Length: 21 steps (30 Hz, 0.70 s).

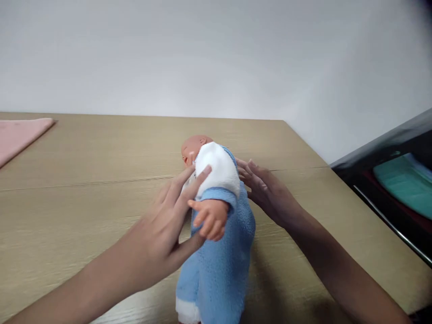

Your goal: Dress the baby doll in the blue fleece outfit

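Observation:
A baby doll (223, 252) in a blue and white fleece outfit lies on its side on the wooden table, its head at the far end and facing left. One doll arm points toward me, with the small hand showing below a blue cuff. My left hand (165, 225) grips the doll's front, its fingers on the chest and white sleeve and its thumb beneath the doll's hand. Behind the doll, my right hand (266, 191) rests its outstretched fingertips against the back; some of them are hidden by the outfit. The doll's feet are cut off by the frame's lower edge.
The wooden table (101, 148) reaches back to a pale wall (151, 58). A folded pink cloth (22, 137) lies at its far left. Beside the right edge stands a dark object (378, 198) with a glossy surface and a green patch.

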Each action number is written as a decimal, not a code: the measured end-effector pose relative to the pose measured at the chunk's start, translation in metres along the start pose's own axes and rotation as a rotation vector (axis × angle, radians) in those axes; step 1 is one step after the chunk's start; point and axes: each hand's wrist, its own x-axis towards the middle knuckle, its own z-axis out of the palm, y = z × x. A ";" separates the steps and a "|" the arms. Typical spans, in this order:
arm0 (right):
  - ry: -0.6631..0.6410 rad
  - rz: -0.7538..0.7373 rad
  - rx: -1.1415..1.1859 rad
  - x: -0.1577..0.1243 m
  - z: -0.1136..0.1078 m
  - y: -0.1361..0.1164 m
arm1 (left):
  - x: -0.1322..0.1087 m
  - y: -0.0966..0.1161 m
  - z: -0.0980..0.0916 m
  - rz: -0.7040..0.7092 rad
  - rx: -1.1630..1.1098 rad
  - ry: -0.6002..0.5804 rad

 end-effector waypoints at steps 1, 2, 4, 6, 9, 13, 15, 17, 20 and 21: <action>-0.016 0.003 0.001 -0.002 -0.002 0.000 | -0.003 0.007 -0.001 0.018 0.045 -0.042; -0.021 -0.001 0.005 -0.003 -0.004 -0.001 | -0.004 0.013 -0.002 0.037 0.083 -0.076; -0.019 -0.005 0.021 -0.006 -0.007 -0.001 | -0.002 0.018 -0.003 0.069 0.118 -0.114; -0.013 0.016 0.032 -0.006 -0.008 0.000 | 0.001 0.013 -0.004 0.066 0.106 -0.094; 0.009 0.064 0.041 -0.004 -0.011 0.001 | 0.006 -0.013 -0.005 -0.020 0.115 0.005; 0.022 0.062 0.075 -0.003 -0.021 0.000 | 0.006 -0.065 -0.003 -0.219 0.143 0.029; 0.052 0.026 0.032 -0.003 -0.033 0.002 | 0.005 -0.082 0.002 -0.318 0.069 -0.001; 0.116 -0.043 -0.065 -0.002 -0.047 0.008 | 0.004 -0.088 0.009 -0.427 -0.089 -0.055; 0.190 -0.131 -0.181 0.005 -0.066 0.021 | 0.005 -0.081 0.018 -0.514 -0.314 -0.072; 0.200 -0.149 -0.198 0.008 -0.071 0.026 | 0.006 -0.077 0.020 -0.507 -0.363 -0.048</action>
